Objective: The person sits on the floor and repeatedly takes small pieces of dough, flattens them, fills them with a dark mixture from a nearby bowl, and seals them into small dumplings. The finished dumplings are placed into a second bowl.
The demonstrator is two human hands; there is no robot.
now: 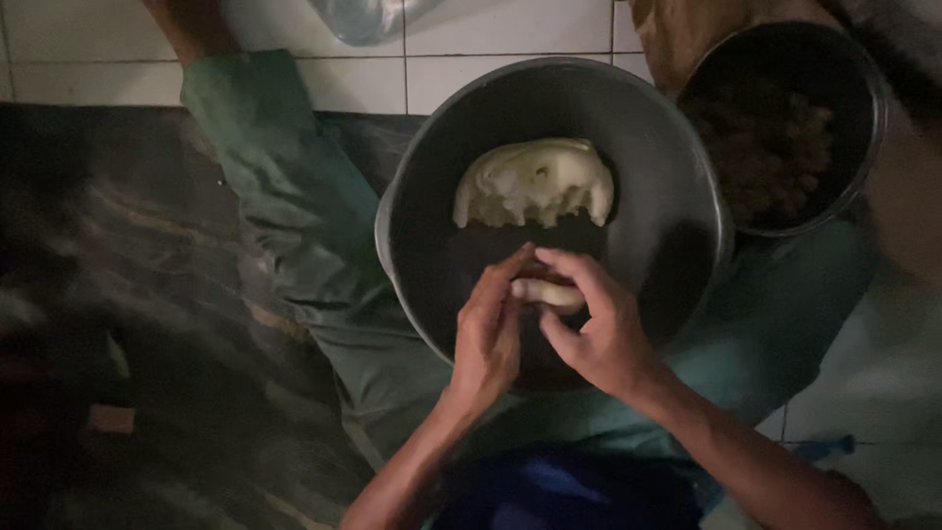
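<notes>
On a white tiled floor (510,25) in dim light, seated with green trouser legs (294,216) around a large metal pot (677,177). Left hand (488,334) and right hand (599,329) held over the pot, fingers (549,260) pinched on a small piece of dough (545,291). Big dough lump (535,182) inside, against the far wall. Smaller bowl (863,69) of dark filling (770,147) just beside.
</notes>
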